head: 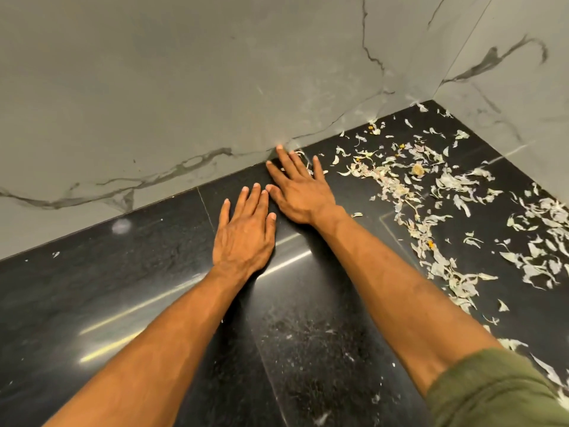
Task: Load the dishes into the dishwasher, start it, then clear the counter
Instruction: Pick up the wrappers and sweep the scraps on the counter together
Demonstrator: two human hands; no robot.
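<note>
The counter (129, 291) is glossy black polished stone; the wall (184, 87) matt grey veined marble; the peels (437, 192) papery.

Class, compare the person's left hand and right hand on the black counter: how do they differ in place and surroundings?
The right hand reaches the wall's foot; the left hand lies short of it. The right hand's fingers meet the pale scraps; the left hand lies apart from them. Both lie flat, palms down, fingers straight, on the counter.

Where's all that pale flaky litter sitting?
In the head view, the pale papery scraps lie scattered over the right side of the black stone counter, just right of the right hand.
</note>
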